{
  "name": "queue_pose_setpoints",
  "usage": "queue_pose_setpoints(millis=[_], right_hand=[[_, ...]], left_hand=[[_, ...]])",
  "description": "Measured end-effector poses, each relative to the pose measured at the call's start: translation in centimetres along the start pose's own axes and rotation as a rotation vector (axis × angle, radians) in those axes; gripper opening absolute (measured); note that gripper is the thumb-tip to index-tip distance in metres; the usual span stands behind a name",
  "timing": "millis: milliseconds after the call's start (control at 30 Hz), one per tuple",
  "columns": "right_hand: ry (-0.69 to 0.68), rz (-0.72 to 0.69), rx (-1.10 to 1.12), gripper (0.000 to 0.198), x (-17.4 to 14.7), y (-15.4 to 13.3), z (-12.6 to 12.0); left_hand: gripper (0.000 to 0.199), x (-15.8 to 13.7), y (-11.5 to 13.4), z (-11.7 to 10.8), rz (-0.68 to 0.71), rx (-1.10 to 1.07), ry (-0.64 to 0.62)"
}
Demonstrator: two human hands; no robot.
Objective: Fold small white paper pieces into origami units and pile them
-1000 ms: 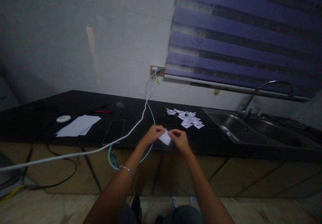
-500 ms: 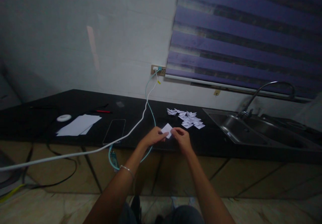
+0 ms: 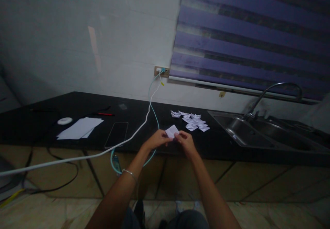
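A small folded piece of white paper point(image 3: 172, 130) is held between both hands above the front part of the black counter. My left hand point(image 3: 159, 139) pinches its lower left side between thumb and fingers. On the lower right edge, my right hand point(image 3: 185, 140) grips it with thumb and fingertips. Beyond my right hand, several small white folded paper boats point(image 3: 195, 122) lie in a cluster on the counter.
White paper sheets point(image 3: 79, 127) and a white round object point(image 3: 64, 121) lie left, near a red pen point(image 3: 105, 114). A phone point(image 3: 117, 134) rests by the front edge. A white cable point(image 3: 134, 134) crosses the counter point(image 3: 144, 110). Right is a metal sink point(image 3: 247, 134).
The folded paper has turned slightly in my hands. My right hand has shifted its hold from the paper's right side to its lower right edge.
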State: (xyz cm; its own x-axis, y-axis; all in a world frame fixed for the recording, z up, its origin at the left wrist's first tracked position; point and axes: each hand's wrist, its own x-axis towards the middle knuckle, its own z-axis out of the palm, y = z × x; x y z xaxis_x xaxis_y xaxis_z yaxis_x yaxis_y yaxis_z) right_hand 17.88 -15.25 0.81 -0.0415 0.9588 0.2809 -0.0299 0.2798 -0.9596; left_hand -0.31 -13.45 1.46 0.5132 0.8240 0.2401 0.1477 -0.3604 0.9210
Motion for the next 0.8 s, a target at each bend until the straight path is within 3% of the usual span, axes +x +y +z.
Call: queue_pose_setpoints(millis=[167, 367, 500, 733, 800], right_hand=[[0.013, -0.053, -0.096, 0.037, -0.2, -0.3, -0.1], [0.036, -0.055, -0.085, 0.036, -0.2, -0.4, -0.1], [0.025, -0.047, -0.06, 0.038, 0.2, 0.4, -0.2], [0.052, -0.072, -0.008, 0.036, 0.6, 1.5, -0.5], [0.068, -0.06, 0.005, 0.037, 0.7, 1.5, -0.5]], left_hand=[[0.046, -0.1, 0.7, -0.1, -0.011, -0.01, -0.01], [0.069, 0.1, 0.5, 0.4, -0.033, -0.001, 0.086], [0.068, 0.4, -0.5, 0.5, -0.011, 0.034, 0.088], [0.038, 0.6, -0.3, 0.3, 0.037, -0.278, 0.135], [0.047, 0.5, -0.1, 0.1, 0.056, -0.339, 0.137]])
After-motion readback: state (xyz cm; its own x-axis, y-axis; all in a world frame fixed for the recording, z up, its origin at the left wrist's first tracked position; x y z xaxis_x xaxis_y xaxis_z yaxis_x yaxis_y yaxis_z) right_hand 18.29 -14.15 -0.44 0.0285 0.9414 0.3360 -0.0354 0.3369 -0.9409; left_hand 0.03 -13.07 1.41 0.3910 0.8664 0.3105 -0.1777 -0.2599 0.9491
